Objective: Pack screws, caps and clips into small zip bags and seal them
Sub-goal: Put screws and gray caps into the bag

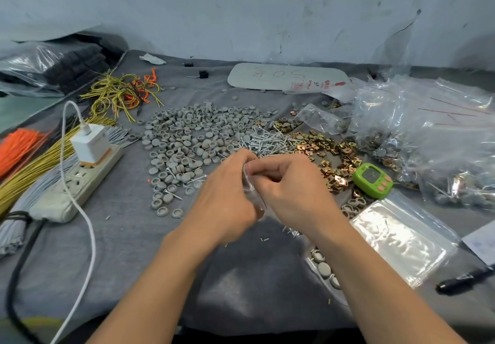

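Both hands meet on one small clear zip bag [249, 182]. The left hand [227, 199] grips its side, and the right hand [292, 190] pinches its top edge with curled fingers. Its contents are hidden. To seal well, I'd keep the mouth upward and press along the strip from end to end. Screws [267, 141] lie just beyond the knuckles, grey caps [187, 140] beyond-left, copper clips [329, 153] beyond-right, and empty bags [401, 239] right of the right wrist.

Left hand [227, 196] and right hand [292, 188] pinching a small clear plastic zip bag [253, 190] between them, grey round caps [187, 140] beyond the left hand, silver screws [267, 140] just beyond the fingertips, copper-coloured metal clips [329, 156] beyond the right hand
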`<state>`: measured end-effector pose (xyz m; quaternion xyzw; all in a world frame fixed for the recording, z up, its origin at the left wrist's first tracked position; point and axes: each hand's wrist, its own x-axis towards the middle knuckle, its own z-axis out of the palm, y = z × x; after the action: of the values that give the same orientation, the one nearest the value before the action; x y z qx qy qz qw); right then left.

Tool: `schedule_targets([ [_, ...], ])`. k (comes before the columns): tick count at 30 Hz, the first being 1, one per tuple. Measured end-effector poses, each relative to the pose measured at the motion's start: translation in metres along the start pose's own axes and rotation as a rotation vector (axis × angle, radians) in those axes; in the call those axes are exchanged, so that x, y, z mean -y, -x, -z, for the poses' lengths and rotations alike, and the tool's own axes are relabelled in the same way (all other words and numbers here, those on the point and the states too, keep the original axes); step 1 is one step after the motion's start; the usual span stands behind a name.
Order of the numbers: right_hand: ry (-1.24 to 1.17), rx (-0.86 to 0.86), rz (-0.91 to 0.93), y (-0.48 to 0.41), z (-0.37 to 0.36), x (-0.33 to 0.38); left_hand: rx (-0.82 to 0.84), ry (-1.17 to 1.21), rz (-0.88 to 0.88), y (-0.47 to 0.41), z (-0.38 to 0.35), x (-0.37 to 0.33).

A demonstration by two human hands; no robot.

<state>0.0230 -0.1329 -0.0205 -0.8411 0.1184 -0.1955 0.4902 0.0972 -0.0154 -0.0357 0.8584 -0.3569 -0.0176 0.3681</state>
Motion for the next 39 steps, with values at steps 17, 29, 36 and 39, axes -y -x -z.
schedule_targets([
  [17,0.562,0.187,-0.154,0.004,0.049,-0.019,-0.268,0.718,0.17,-0.009,0.02,0.011],
  [29,1.006,0.297,-0.022,0.015,0.031,-0.01,-0.249,-0.099,0.05,-0.004,0.015,0.01],
  [36,0.827,0.195,-0.088,0.008,0.021,-0.012,-0.146,-0.354,-0.028,-0.002,0.003,0.015],
  [39,0.647,0.001,-0.081,0.006,0.017,-0.007,-0.072,-0.35,-0.038,-0.001,-0.004,0.012],
])
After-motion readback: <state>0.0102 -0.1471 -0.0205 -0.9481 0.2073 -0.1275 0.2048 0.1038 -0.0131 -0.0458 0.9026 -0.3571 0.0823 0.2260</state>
